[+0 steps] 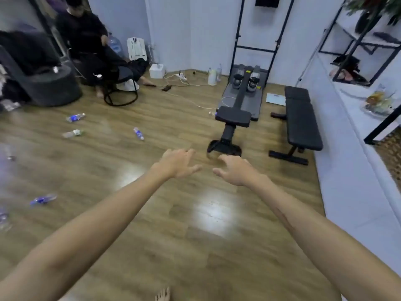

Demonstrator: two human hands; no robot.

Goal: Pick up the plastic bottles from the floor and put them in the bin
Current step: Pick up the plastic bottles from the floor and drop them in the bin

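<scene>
Along the left edge of the wooden floor [178, 224] the plastic bottles lie scattered on their sides, as dropped things do. One blurred bottle [4, 218] sits at the very edge of view, and a blue-labelled bottle [43, 199] lies just up from it. Farther toward the back left are a second blue-labelled bottle [75, 117] and a clear bottle [72, 133]. A fifth bottle [138, 133] lies nearer the middle.

A seated person [91, 44] is in the back left corner.

In the middle, the left hand [176, 163] and right hand [235, 170] reach forward over bare floor, fingers spread and loosely bent, holding nothing. They look poised to start, since no bottle is within reach.

Toward the right stand a weight bench [233, 127] and a flat bench [302, 120], with a shelf [364, 40] against the right wall.

No bin can be seen, so where the bottles must go cannot be told.
</scene>
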